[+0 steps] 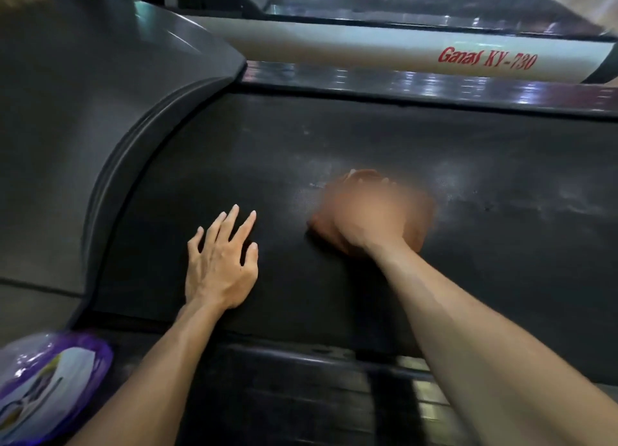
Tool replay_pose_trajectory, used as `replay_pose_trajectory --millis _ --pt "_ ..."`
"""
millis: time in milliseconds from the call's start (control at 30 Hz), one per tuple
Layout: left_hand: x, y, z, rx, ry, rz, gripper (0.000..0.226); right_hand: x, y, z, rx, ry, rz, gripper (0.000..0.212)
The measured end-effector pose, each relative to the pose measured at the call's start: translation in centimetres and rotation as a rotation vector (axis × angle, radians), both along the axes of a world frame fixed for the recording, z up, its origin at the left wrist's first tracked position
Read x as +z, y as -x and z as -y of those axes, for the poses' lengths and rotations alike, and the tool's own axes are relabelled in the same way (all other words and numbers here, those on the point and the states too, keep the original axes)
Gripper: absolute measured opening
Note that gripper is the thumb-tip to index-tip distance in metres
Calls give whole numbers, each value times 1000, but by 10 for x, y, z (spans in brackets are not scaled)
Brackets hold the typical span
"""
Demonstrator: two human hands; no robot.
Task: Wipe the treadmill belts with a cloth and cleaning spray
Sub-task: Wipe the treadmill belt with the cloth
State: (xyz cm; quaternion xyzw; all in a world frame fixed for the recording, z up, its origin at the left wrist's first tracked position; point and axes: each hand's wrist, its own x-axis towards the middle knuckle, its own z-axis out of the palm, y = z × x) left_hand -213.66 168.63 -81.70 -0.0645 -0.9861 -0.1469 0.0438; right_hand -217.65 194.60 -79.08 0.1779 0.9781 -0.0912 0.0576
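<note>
The black treadmill belt (pixel 334 137) fills the middle of the view, with pale wet streaks to the right of my hands. My left hand (pixel 219 261) lies flat on the belt with its fingers spread and straight. My right hand (pixel 364 211) is blurred by motion and presses an orange-brown cloth (pixel 418 224) onto the belt; the cloth shows around and under the hand. How the right fingers lie on the cloth is lost in the blur. A purple and white bottle (pixel 46 385) rests at the lower left, beside the belt.
The grey motor cover (pixel 83 111) curves up at the left of the belt. A shiny side rail (pixel 434 84) and a white frame bar (pixel 368 49) marked "Ganas KY-730" run along the far side. A ribbed near side rail (pixel 301 388) passes under my forearms.
</note>
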Motion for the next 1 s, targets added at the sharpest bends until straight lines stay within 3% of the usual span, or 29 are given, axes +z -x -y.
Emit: replay_pose_trajectory --millis 133,267,433,567,767,933,1000 --pt "1 1 0 5 20 13 58 0 16 43 115 10 -70 74" --pt "2 1 -1 22 22 -4 58 -7 -48 43 296 40 -160 70" --pt "0 3 -3 28 20 -10 59 -11 -57 -9 38 1 -109 66" --pt "1 2 -1 28 36 8 60 -8 4 -7 52 -5 -81 66" --pt "4 -1 -2 20 62 0 65 -5 -50 4 353 -16 -93 69" --pt "3 0 -1 4 88 -2 67 -8 -42 -44 -72 -18 -49 72" --pt "2 -1 -2 11 86 -6 66 -8 -9 -43 -89 -37 -48 71"
